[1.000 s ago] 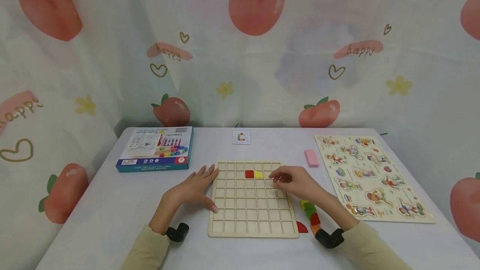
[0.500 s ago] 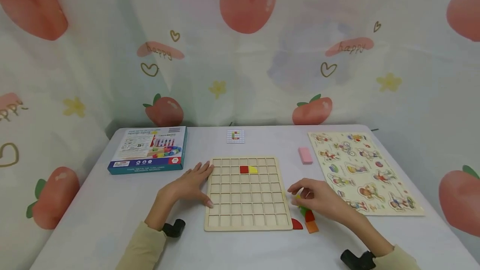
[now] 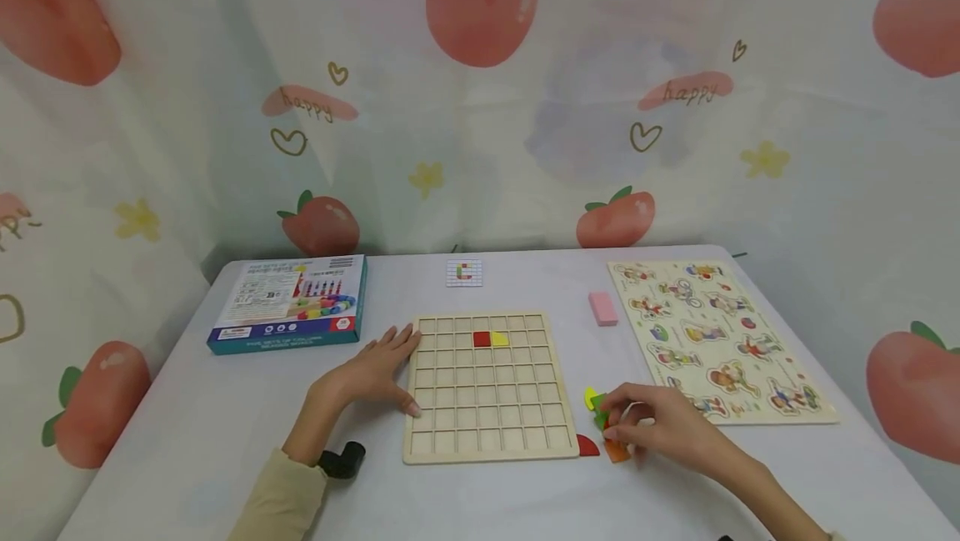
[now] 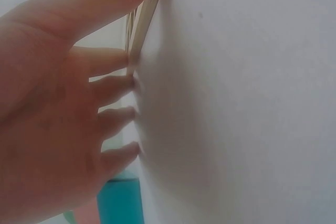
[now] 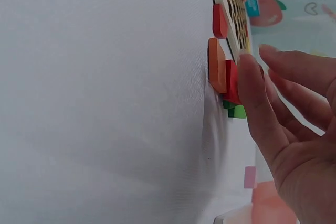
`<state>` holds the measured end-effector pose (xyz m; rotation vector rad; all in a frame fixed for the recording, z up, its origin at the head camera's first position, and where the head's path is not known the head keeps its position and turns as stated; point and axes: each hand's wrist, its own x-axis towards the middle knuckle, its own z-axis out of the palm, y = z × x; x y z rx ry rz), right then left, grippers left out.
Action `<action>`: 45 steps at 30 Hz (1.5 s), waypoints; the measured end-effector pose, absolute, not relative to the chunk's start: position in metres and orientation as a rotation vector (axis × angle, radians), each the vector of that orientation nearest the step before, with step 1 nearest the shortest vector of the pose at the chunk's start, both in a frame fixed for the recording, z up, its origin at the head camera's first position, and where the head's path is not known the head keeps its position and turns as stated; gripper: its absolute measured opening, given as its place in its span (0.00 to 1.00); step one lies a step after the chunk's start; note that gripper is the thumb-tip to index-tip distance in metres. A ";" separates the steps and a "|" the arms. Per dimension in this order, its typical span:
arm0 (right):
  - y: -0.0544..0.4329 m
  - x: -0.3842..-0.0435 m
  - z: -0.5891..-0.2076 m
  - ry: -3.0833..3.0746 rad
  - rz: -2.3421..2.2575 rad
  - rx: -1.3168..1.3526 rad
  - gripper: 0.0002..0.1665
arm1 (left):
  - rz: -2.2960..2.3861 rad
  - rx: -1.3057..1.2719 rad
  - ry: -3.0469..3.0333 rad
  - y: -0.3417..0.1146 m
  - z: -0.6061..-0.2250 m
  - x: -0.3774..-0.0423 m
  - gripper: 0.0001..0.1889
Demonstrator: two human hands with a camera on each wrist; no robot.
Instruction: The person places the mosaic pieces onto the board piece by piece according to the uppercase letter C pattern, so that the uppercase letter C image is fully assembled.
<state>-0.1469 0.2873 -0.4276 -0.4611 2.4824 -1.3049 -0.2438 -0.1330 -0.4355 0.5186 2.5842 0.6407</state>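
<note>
My left hand (image 3: 375, 376) lies with its fingers spread along the left edge of the wooden grid board (image 3: 487, 455), thumb on the rim. In the left wrist view its fingertips (image 4: 126, 114) reach down beside the board's edge. A red square block (image 3: 482, 339) and a yellow quarter-round block (image 3: 499, 339) sit side by side in the board's second row. My right hand (image 3: 648, 420) is right of the board, fingers curved over a red block (image 5: 230, 80); I cannot tell whether they pinch it. Around it are an orange block (image 5: 216, 66), green block (image 5: 239, 112) and yellow block (image 3: 591, 397).
A red quarter-round block (image 3: 588, 445) lies at the board's lower right corner. Beyond stand a pattern card (image 3: 464, 273), a pink block (image 3: 602, 308), a blue toy box (image 3: 287, 305) at left and a picture puzzle board (image 3: 720, 341) at right.
My right hand has left the board's upper right and moved down to the row of coloured blocks. The left hand stays at the board's edge. The head view has shifted slightly.
</note>
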 end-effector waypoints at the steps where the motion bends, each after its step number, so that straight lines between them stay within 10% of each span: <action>1: 0.288 -0.146 -0.429 2.456 -1.318 -0.451 0.13 | 0.644 0.516 2.584 -0.134 -0.436 -0.244 0.62; 45: 0.258 -0.200 -0.448 2.751 -1.115 -0.119 0.24 | 0.638 0.514 2.581 -0.134 -0.437 -0.245 0.61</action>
